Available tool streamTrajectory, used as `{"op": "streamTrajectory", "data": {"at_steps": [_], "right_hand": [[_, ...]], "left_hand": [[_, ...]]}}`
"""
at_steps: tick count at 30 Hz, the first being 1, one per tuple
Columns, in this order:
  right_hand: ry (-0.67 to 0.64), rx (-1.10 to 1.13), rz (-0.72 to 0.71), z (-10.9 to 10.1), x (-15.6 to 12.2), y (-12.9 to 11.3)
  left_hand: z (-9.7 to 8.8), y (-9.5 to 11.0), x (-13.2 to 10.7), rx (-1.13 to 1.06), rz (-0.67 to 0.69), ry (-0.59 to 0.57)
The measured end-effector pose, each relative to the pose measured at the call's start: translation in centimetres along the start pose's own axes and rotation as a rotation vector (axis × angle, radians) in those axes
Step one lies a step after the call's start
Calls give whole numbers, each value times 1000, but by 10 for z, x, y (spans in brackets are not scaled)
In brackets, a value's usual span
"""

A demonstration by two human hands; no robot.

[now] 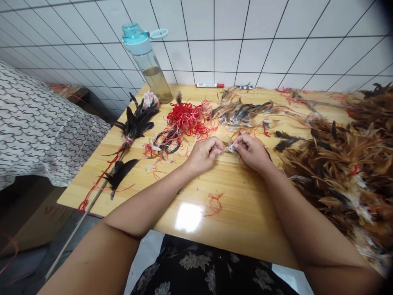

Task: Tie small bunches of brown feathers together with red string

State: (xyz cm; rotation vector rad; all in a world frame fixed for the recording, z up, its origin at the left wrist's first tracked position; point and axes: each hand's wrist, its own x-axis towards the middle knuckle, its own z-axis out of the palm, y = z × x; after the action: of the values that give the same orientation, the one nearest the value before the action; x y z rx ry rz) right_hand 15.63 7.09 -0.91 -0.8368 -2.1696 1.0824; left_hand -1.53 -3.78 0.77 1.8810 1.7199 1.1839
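Observation:
My left hand [205, 155] and my right hand [251, 151] meet over the middle of the wooden table [239, 221]. Both are closed in a pinch on a small tuft of pale feathers [229, 148] held between them. A tangle of red thread [187, 119] lies just beyond my left hand. A big heap of brown feathers [346, 168] fills the table's right side, close to my right forearm.
A thin stick with black feathers bound to it [129, 135] lies at the left edge. A water bottle [147, 65] stands at the back left, a red marker [210, 85] by the tiled wall. A person's patterned garment [39, 123] is at left. A red thread scrap [215, 204] lies near.

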Motion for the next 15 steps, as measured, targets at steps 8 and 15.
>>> {"op": "streamTrajectory", "data": {"at_steps": [8,15], "right_hand": [[-3,93,31,-3,1,6],[-20,86,-3,-3,1,7]], "left_hand": [[2,4,0,5,17,-81],[4,3,-2,37,39,-120]]}}
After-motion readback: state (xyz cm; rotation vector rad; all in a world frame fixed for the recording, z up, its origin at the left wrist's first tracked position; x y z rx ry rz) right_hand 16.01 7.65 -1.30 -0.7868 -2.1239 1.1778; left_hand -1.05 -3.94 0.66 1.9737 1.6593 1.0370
